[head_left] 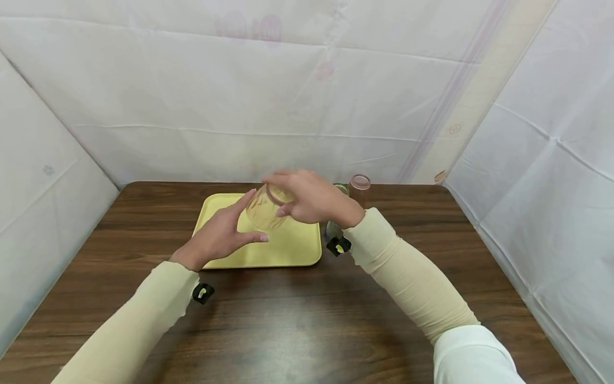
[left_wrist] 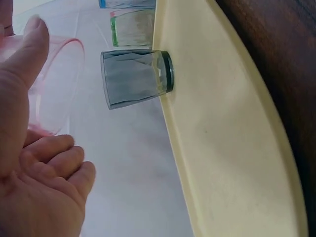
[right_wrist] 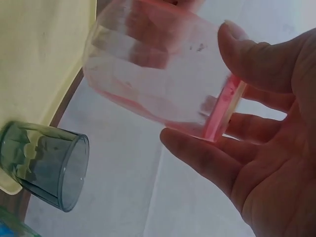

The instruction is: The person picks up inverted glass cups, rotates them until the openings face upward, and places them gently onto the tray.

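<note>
Over the yellow tray (head_left: 288, 250) in the middle of the dark wood desk (head_left: 307, 320), the right hand (head_left: 312, 200) is holding a clear pink-tinted cup (head_left: 263, 209) up in the air, tipped way over. In the right wrist view you can see the grip pretty well: thumb on one side of the cup's (right_wrist: 158, 79) base, fingers (right_wrist: 197, 158) wrapped round the other side, so it's grasped by the bottom end and the open mouth points away from that palm, down and left toward the tray. So the cup's long axis runs roughly sideways, from the right hand's palm toward the left hand (head_left: 218, 234). The left hand is just beside the cup's mouth end with its thumb up and fingers loosely bent, holding nothing. From the left wrist view the thumb (left_wrist: 22, 74) looks to be right at the cup's (left_wrist: 54, 84) rim, but I can't tell if it's actually touching or just close. The right hand is clearly the one in charge of the cup. Off the tray's right edge there's a smoky grey-green cup (left_wrist: 136, 76) standing by the rim, with a green-rimmed one (left_wrist: 132, 27) and a blue-rimmed one (left_wrist: 126, 3) further along, plus a brownish-pink cup (head_left: 359, 188) behind the right wrist. No brands, labels or writing readable on any of it.
</note>
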